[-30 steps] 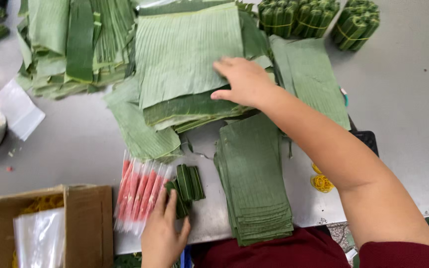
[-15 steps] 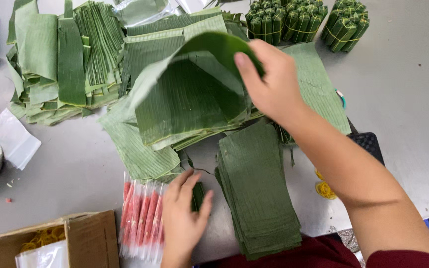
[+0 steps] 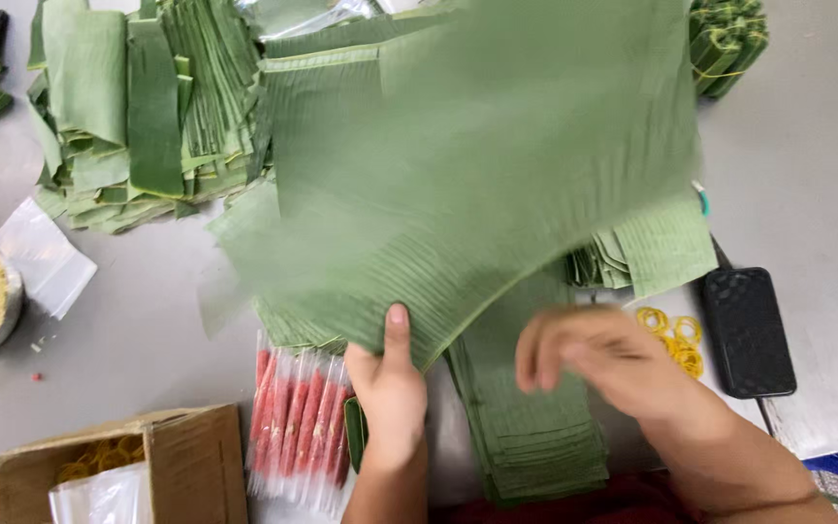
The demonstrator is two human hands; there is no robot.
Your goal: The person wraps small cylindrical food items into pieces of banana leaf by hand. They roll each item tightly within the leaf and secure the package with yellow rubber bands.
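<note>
Mostly crowded: bare table (image 3: 138, 330) only at near left and far right. Left hand (image 3: 392, 383) pinches the near edge of a big green leaf (image 3: 477, 184), thumb on top; the leaf is lifted mid-scene, ribbed, motion-blurred, hiding the piles under it. Right hand (image 3: 608, 364) is blurred, fingers curled over the near leaf stack (image 3: 531, 427); can't tell if it grips. Red sticks (image 3: 293, 427) sit just left of the left hand. Box (image 3: 177, 466) is cut off at the near edge.

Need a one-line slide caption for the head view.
Left hand lifts a large banana leaf by its edge, right hand blurred over a stack of cut leaves, wrapped red sticks beside.
</note>
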